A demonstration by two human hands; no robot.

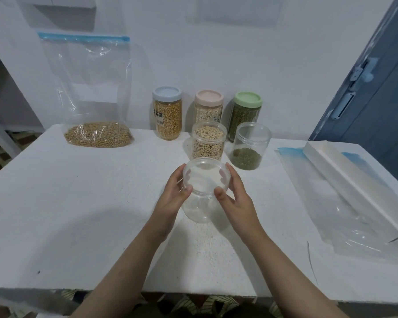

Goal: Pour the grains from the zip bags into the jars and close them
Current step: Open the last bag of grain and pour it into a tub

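Fingers [223,174]: curled around clear empty jar [199,191] from both sides, left hand [174,193], right hand [236,198].
Jar: stood on tabletop [78,203].

I take this for a home pantry corner. I see a white worktop [78,203] against a plain white wall [170,53], three lidded jars [168,113] of dried grains and beans at the back, a zip bag [97,92] of beans leaning on the wall, a blue door [365,88] at right, and white shelving [0,92] at left.
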